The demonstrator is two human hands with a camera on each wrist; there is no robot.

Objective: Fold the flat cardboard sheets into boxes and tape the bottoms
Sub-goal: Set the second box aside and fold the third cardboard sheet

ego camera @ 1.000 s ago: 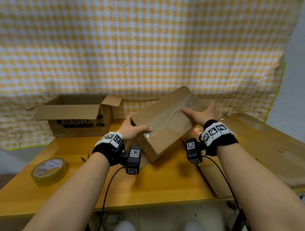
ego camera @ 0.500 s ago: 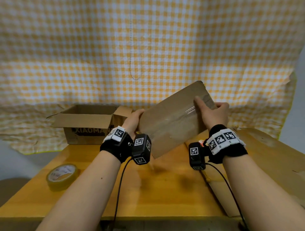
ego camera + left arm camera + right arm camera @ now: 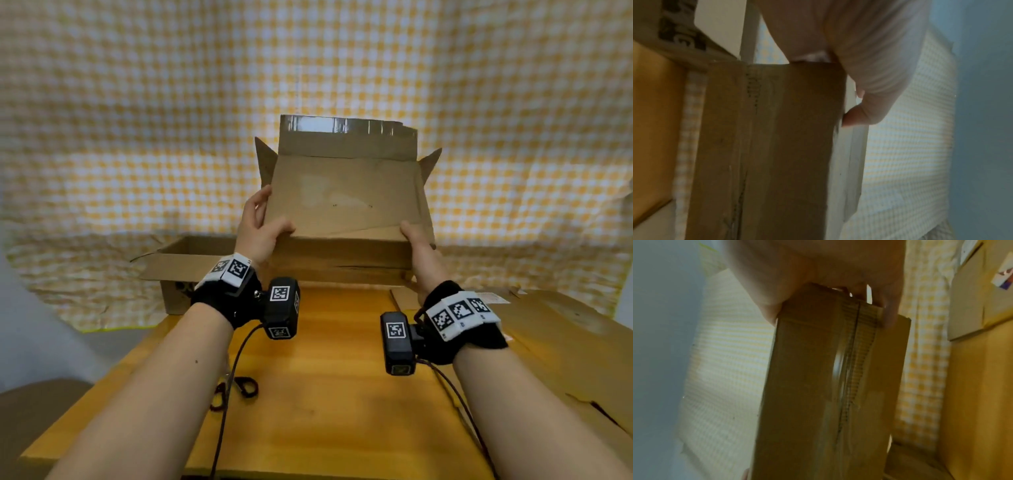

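Observation:
A brown cardboard box (image 3: 342, 205) is held up in the air above the wooden table (image 3: 325, 394), its open top flaps pointing up and toward me. My left hand (image 3: 262, 226) grips its left end, thumb on the near face. My right hand (image 3: 418, 246) grips its right end. In the wrist views the taped bottom seam (image 3: 849, 369) runs along the box underside (image 3: 777, 146), with my left hand (image 3: 859, 81) at the box edge and my right hand (image 3: 818, 280) curled over the end.
Another open box (image 3: 185, 270) stands at the back left of the table. Flat cardboard sheets (image 3: 565, 359) lie on the right. Scissors (image 3: 236, 389) lie near my left forearm. A yellow checked cloth (image 3: 137, 137) hangs behind.
Both hands have lifted the box off the table and turned it, so the taped bottom now faces down and the open flaps face up.

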